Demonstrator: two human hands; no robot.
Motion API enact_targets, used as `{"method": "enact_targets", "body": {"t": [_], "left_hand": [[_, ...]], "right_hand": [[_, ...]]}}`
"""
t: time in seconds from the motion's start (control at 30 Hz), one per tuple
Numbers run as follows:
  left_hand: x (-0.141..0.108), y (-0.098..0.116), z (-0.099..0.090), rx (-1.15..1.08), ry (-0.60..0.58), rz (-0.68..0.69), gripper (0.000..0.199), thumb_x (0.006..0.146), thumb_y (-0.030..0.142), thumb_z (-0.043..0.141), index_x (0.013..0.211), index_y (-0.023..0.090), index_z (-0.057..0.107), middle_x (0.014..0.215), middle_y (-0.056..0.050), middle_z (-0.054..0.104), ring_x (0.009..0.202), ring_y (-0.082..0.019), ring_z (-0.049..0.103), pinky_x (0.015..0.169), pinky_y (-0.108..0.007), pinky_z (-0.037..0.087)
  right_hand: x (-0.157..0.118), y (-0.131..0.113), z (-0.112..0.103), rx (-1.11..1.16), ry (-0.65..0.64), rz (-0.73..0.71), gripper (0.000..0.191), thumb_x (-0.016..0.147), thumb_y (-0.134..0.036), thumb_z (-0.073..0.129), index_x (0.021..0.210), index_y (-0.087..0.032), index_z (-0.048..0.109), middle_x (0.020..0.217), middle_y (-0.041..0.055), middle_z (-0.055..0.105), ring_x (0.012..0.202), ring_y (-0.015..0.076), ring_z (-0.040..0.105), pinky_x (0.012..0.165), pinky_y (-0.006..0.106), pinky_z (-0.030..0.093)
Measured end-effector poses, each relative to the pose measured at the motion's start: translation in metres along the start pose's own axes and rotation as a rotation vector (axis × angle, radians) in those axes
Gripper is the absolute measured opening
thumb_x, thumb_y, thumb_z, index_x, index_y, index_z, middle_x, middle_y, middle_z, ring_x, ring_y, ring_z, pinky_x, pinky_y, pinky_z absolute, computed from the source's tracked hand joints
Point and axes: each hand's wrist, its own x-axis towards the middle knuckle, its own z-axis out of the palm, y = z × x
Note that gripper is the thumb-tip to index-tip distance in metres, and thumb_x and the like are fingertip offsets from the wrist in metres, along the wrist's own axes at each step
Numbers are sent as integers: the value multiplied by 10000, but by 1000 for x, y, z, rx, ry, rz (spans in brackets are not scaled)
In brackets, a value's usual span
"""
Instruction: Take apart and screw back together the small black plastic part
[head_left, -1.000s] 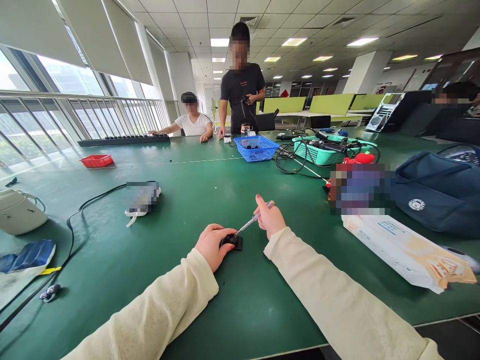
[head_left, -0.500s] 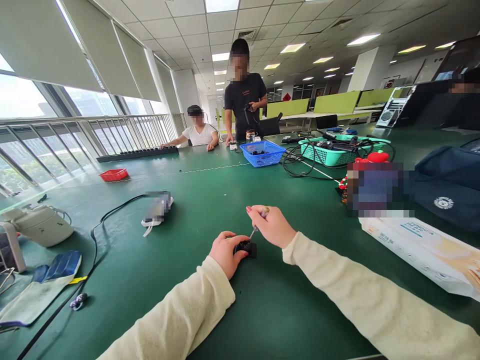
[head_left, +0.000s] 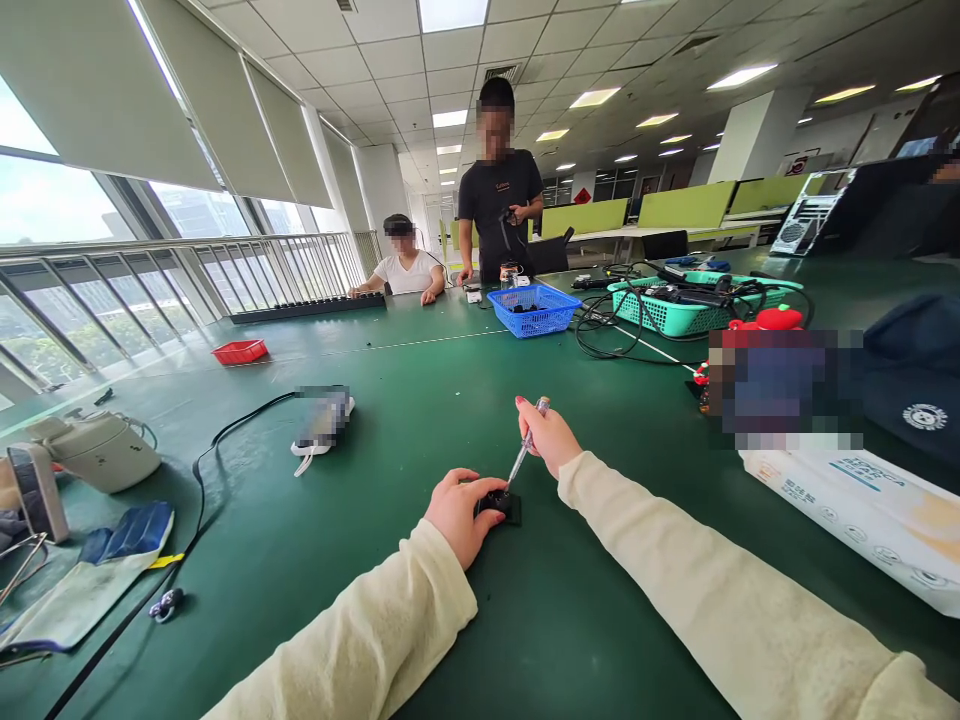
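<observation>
On the green table [head_left: 405,420], my left hand [head_left: 459,515] grips a small black part [head_left: 493,503] between thumb and fingers. The part rests on or against a flat black piece [head_left: 514,509]; its exact kind is too small to make out. My right hand [head_left: 553,436] is closed around the handle of a slim screwdriver [head_left: 517,462]. The shaft slants down to the left, and its tip meets the top of the black part beside my left fingertips.
A phone-like device [head_left: 324,420] with a cable lies left, near a beige container [head_left: 105,450]. Farther off are a red tray [head_left: 240,352], a blue basket [head_left: 534,310] and a green basket [head_left: 675,310] with cables. A white packet [head_left: 855,510] lies right. Two people [head_left: 499,200] are across the table.
My right hand has shifted so more of the screwdriver shows, its shaft now clearly visible above the black part. My left hand keeps its hold. The whole view has moved slightly.
</observation>
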Motion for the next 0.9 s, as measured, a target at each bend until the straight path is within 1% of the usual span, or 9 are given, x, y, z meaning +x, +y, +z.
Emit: {"method": "enact_targets", "body": {"t": [0.13,0.27,0.37,0.47,0.53,0.63,0.7,0.77,0.9], "left_hand": [[0,0,1,0,8,6,402,800,171,654,1186,279,684,1161,-68,676,1252,-265,505,1094,-448,404],[0,-3,4,-2,36,7,417,788,167,663,1184,298,680,1168,-60,663,1223,-259,527,1084,-449,416],[1,-7,8,1,59,24,433,778,164,674,1189,301,675,1155,-58,664,1206,-255,538,1075,-443,427],[2,-10,12,12,72,39,424,780,166,673,1181,304,681,1132,-63,670,1211,-264,535,1074,-448,427],[2,-11,13,18,80,42,418,781,167,670,1176,303,686,1120,-65,671,1213,-270,534,1073,-449,428],[2,-12,13,20,86,56,409,778,164,670,1166,292,690,1105,-61,676,1200,-268,542,1070,-439,434],[2,-13,13,20,88,73,407,776,157,669,1162,285,690,1096,-55,685,1199,-267,540,1070,-438,433],[3,-13,13,22,91,80,404,775,153,669,1159,274,690,1096,-57,691,1201,-269,536,1070,-444,431],[2,-12,12,30,82,75,405,775,152,671,1163,269,692,1110,-69,678,1190,-268,546,1071,-442,434]], "right_hand": [[2,4,-1,64,3,148,529,812,-578,536,458,-229,354,367,-96,224,325,59,198,376,233,149],[3,4,-3,33,16,175,521,803,-574,545,452,-232,367,357,-95,221,322,63,190,369,236,145],[-2,-2,-4,-60,65,42,537,793,-603,541,440,-230,389,372,-64,301,351,85,296,383,248,246],[-14,-13,-2,-211,70,-238,573,825,-631,470,427,-226,391,419,-23,406,438,115,426,479,261,366],[-25,-22,1,-288,9,-396,575,877,-608,396,448,-226,377,429,-22,405,450,115,411,508,267,355],[-44,-32,7,-415,-113,-552,534,930,-541,342,503,-224,290,450,-40,329,448,104,318,499,271,280],[-54,-36,10,-501,-134,-614,514,930,-523,353,536,-219,224,456,-53,261,449,98,242,494,275,230],[-60,-37,13,-558,-157,-649,508,927,-516,363,548,-213,211,462,-55,244,456,99,226,496,274,215],[-50,-32,9,-443,-140,-579,518,920,-564,355,543,-221,265,474,-54,283,461,102,291,505,266,262]]}}
